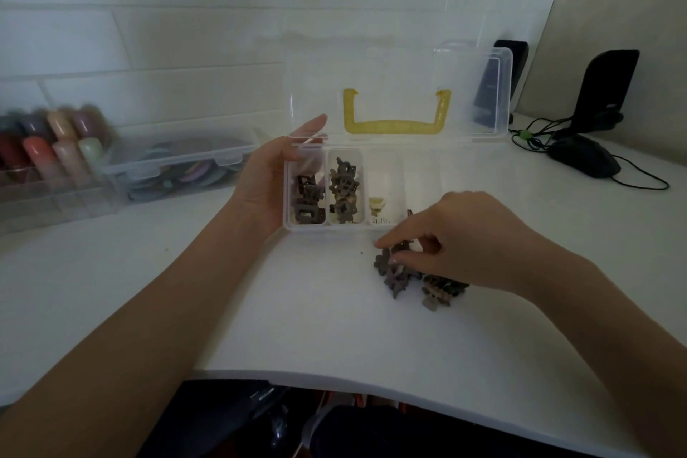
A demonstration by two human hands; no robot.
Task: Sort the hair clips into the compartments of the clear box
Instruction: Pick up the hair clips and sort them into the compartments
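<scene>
Fingers (386, 245) of the right hand (464, 238) curl down onto a small heap of dark hair clips (399, 273) on the white worktop (297, 309), pinching at the top of the heap; how much they actually hold I cannot tell, since the hand covers part of it. More clips of a browner tone (442, 290) lie touching the heap on its near right side, partly under the wrist.

Just beyond the heap stands the clear box (327, 229), its lid (401, 93) tilted up and back, with a yellow handle (397, 119) showing through the plastic. The left hand (267, 175) holds the box at its left end: the palm lies against the side wall, the thumb reaches up to the far left corner by the hinge, and the other fingers are hidden behind the box. The leftmost compartment holds dark squarish clips (308, 203). The next one holds a pile of dark flower-like clips (344, 190). In the third compartment lies one pale yellowish clip (377, 206) at the near end. The compartments further right are washed out or hidden by the right hand.

To the left, against the tiled wall, stand a clear case of coloured bottles (52, 149), blurred, and a second clear container (178, 164) with round coloured things inside. At the far right a black mouse (583, 160) with its cable rests on the worktop, near a dark stand (606, 85).
</scene>
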